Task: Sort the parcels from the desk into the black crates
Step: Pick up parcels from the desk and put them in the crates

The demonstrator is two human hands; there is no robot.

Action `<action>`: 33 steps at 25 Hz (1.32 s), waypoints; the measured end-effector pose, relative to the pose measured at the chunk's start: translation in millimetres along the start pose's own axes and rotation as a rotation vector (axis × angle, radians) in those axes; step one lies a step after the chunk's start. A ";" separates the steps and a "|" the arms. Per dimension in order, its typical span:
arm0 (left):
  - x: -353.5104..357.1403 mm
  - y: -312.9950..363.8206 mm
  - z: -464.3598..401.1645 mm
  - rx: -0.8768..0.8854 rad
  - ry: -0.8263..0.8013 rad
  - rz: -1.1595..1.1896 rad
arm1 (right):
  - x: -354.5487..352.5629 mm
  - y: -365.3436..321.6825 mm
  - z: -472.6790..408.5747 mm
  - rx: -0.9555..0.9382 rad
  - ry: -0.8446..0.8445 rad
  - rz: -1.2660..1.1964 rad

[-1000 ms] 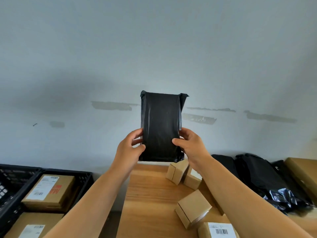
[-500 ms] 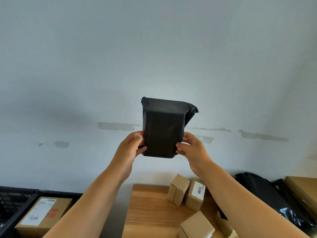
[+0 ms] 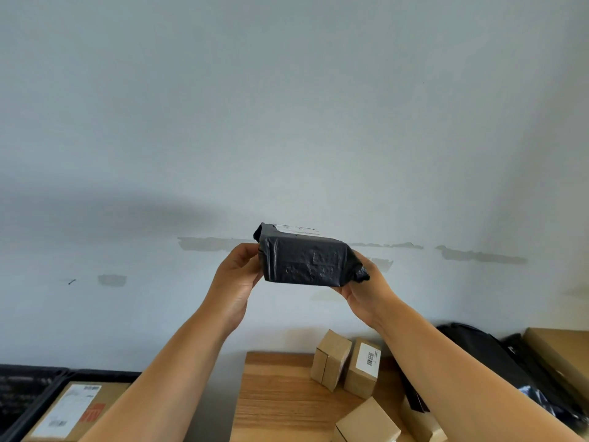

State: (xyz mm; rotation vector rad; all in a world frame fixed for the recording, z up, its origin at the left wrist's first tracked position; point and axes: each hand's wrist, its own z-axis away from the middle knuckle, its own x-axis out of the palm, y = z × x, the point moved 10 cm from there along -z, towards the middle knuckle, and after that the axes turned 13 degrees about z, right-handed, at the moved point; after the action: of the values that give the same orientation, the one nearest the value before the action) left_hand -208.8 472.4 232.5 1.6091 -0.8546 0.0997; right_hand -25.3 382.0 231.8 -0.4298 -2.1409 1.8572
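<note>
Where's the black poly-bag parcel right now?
In the head view the black parcel is mid-frame, held up in front of the wall between the left hand and right hand, above the desk and its small cardboard boxes.

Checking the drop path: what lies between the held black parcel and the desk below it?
In the head view, only bare wall shows between the black parcel, held up by the left hand and right hand, and the desk.
</note>
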 end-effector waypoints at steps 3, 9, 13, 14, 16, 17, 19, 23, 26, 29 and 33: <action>3.5 5.5 0.2 0.015 -0.036 -0.042 | -0.4 -1.5 -0.1 0.028 -0.017 0.051; -1.8 8.8 -1.2 0.010 0.002 0.016 | -4.9 5.0 3.8 0.196 -0.071 0.090; 0.0 3.7 -1.3 -0.035 -0.071 0.089 | 3.7 3.8 4.6 0.182 -0.175 0.156; -1.3 1.5 -2.1 -0.037 -0.068 0.083 | 4.0 4.2 4.1 0.178 -0.190 0.156; -6.9 -2.9 -3.2 -0.045 -0.023 0.063 | 7.2 5.2 4.1 0.161 -0.232 0.167; -9.1 -4.2 -4.0 -0.043 -0.006 0.056 | 8.2 6.8 4.2 0.158 -0.249 0.158; -6.4 -4.1 -3.9 -0.034 -0.024 0.005 | 8.1 8.6 3.3 0.143 -0.251 0.115; 2.2 -3.0 -5.3 0.007 -0.073 -0.045 | -0.9 4.7 1.2 0.073 -0.164 0.082; 8.1 -4.0 -6.4 0.039 -0.089 -0.050 | -9.4 1.7 0.6 0.044 -0.086 0.092; 9.5 -6.7 -7.3 0.046 -0.078 -0.035 | -14.0 0.5 0.8 0.030 -0.055 0.084; 12.3 -11.3 -8.0 0.052 -0.057 -0.031 | -20.9 3.4 0.4 0.027 -0.044 0.064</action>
State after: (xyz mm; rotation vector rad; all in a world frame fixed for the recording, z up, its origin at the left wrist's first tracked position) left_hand -190.3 473.5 231.5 1.6804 -0.8771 0.0548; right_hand -6.1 373.9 228.2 -0.4610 -2.1512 1.9458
